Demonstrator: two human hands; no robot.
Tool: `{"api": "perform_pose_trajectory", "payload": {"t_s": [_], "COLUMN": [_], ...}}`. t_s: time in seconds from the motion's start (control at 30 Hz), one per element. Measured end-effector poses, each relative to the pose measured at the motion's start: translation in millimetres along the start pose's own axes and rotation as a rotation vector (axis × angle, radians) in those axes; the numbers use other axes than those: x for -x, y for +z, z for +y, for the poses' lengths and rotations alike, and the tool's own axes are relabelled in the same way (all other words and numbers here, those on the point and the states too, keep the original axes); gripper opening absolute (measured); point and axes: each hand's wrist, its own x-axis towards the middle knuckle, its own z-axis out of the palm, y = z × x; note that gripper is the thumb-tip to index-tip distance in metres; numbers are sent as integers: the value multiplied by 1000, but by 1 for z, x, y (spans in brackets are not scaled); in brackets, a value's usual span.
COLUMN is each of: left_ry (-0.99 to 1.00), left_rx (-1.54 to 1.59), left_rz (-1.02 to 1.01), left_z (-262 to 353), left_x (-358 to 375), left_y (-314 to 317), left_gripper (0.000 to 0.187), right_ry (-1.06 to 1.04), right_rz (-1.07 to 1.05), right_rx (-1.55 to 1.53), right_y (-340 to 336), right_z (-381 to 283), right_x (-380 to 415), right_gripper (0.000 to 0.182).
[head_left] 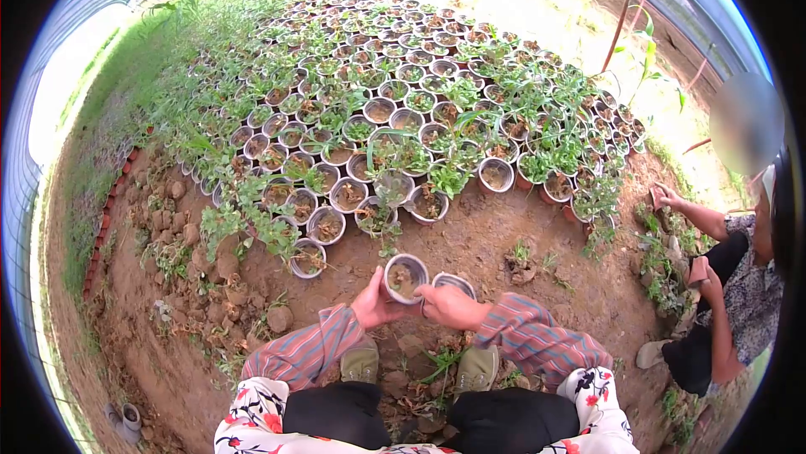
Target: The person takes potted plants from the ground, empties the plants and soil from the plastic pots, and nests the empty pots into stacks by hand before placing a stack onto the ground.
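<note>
My left hand (375,301) is wrapped round the left side of a round pot (405,278) with soil and a small bit of green in it. The pot is held up in front of my knees, its opening toward me. My right hand (452,307) has its fingers at that pot's right edge, and a second pot (454,285) shows just behind this hand, its rim tilted. Whether the right hand grips the second pot as well is partly hidden by the fingers. Just ahead on the soil stands the nearest potted plant (308,258).
Many potted plants (406,120) stand in close rows ahead. Clods (227,265) lie at left, and weeds (441,362) grow between my shoes. At right a person (739,286) crouches, holding a small reddish pot (698,271). Greenhouse poles (620,34) rise behind.
</note>
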Motion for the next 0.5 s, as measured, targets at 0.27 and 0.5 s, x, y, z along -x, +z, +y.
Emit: {"api": "perform_pose_trajectory", "payload": {"t_s": [0.27,0.5], "left_ry": [214,639], "left_rx": [-143,-1783], "left_rz": [-69,578], "left_z": [15,43], "left_x": [26,42], "left_y": [-43,-45], "left_gripper": [41,57], "right_ry": [-28,328], "right_rz": [96,268], "right_rx": [-326,-786], "right_y": [-18,-2], "right_z": [9,41], "right_x": [28,44], "right_gripper": [74,42]}}
